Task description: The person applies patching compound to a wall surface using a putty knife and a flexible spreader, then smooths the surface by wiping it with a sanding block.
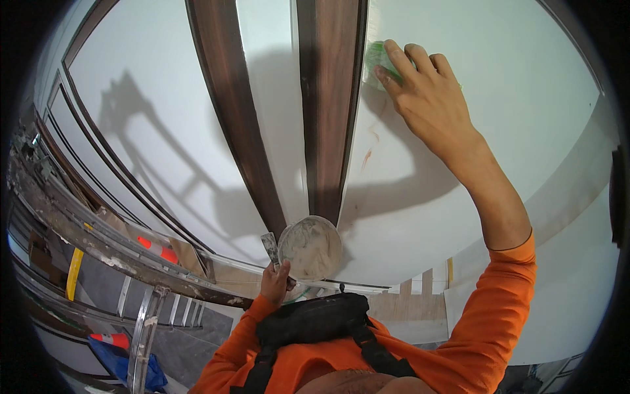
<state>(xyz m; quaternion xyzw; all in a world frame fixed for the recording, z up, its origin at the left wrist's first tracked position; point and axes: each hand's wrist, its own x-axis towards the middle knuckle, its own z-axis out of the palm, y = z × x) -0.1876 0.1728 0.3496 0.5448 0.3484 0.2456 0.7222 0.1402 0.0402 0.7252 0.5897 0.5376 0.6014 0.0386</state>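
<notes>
My right hand [430, 98] is raised against the white wall panel, beside the dark wood trim. Its fingers press on a green plastic spreader [375, 58], mostly covered by the hand. Pale filler shows along the trim's edge there. Low in front of my chest, my left hand [275, 284] grips a putty knife [270, 247], its smeared blade pointing up. The same hand is at the side of a round tub [311, 249] with greyish-beige filler smeared inside. Whether those fingers also hold the tub's rim is hard to see.
Two dark brown wood strips [331, 98] run up the white wall [512, 79]. Reddish smears mark the panel below my right hand. A paint-splattered rail [151, 272] crosses at left. Below are a metal ladder [146, 335], orange-and-white cones [157, 249] and a blue bag [125, 364].
</notes>
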